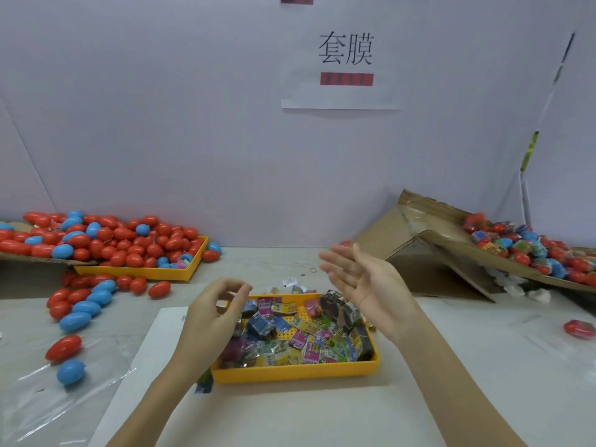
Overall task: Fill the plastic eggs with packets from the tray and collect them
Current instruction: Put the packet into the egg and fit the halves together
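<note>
A wall sheet [343,56] reads 套膜 above the packet tray [295,372].

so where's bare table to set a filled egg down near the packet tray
Bare white tabletop lies in front of the yellow packet tray, between the forearms, and behind it toward the wall. Crowded: loose red and blue plastic eggs on the left, tilted cardboard box on the right.

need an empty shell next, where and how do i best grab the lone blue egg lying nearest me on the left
Take the blue egg across its wide middle, thumb and fingers on opposite long sides, coming from above with the left hand. It lies on its side on clear film, apart from the red egg.
</note>
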{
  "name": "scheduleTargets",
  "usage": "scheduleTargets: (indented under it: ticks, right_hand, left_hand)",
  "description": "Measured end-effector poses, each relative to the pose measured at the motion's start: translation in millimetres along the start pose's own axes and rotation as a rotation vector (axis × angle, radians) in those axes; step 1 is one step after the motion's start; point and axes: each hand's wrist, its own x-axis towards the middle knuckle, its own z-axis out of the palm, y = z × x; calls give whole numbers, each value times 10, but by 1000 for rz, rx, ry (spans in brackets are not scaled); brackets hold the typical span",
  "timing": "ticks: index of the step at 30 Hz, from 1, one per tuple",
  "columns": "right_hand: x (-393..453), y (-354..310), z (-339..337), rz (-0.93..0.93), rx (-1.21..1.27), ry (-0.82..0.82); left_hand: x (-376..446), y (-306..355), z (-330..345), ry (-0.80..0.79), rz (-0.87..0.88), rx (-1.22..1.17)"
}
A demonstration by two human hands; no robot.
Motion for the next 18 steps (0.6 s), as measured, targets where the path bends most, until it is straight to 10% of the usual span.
scheduleTargets:
  ticks: [8,12,18]
  right_hand:
    - [-304,518,325,-112,-468,-43]
    - [-342,681,372,-221,-776,-52]
    - [-371,767,362,-317,-1040,-78]
  left_hand:
    - [226,-572,-424,217,-15,533]
    - [288,-825,-662,31,-197,915]
    - [314,-932,-721,133,-98,913]
